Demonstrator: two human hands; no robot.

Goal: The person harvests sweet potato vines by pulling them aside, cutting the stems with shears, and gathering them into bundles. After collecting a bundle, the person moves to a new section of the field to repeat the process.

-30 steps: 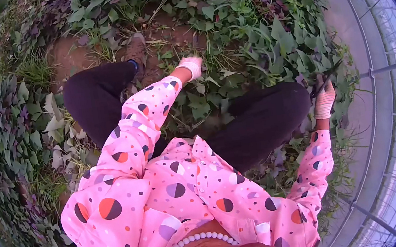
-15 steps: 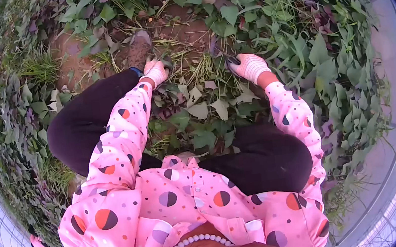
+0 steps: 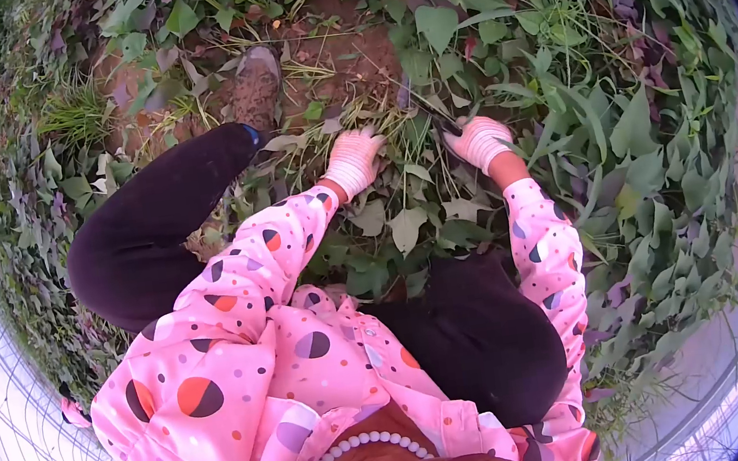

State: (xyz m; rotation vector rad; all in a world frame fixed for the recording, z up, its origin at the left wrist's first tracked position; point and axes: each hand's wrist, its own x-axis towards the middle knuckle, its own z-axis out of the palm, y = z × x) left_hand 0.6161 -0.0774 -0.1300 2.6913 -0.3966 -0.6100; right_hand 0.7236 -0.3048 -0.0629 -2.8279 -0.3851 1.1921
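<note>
My left hand (image 3: 354,160), in a pale striped glove, is closed at the pile of cut green vine stems (image 3: 392,125) between my feet. Its fingertips sink among the stems. To the right, my right hand (image 3: 480,141), gloved the same way, is wrapped round a dark, narrow tool (image 3: 445,121). The tool points up and left toward the stems; its exact kind is hard to make out. Wilted pale leaves (image 3: 408,228) lie just below the two hands.
A muddy shoe (image 3: 257,87) stands on bare reddish soil (image 3: 359,50) above my left hand. My dark-trousered knees (image 3: 140,228) spread to either side. Leafy vines (image 3: 634,121) crowd the right. A pale walkway (image 3: 711,353) runs along the right edge.
My left hand has moved right and slightly down, from beside the shoe onto the stems. My right hand has shifted slightly right and down with the tool. My body leans a little left.
</note>
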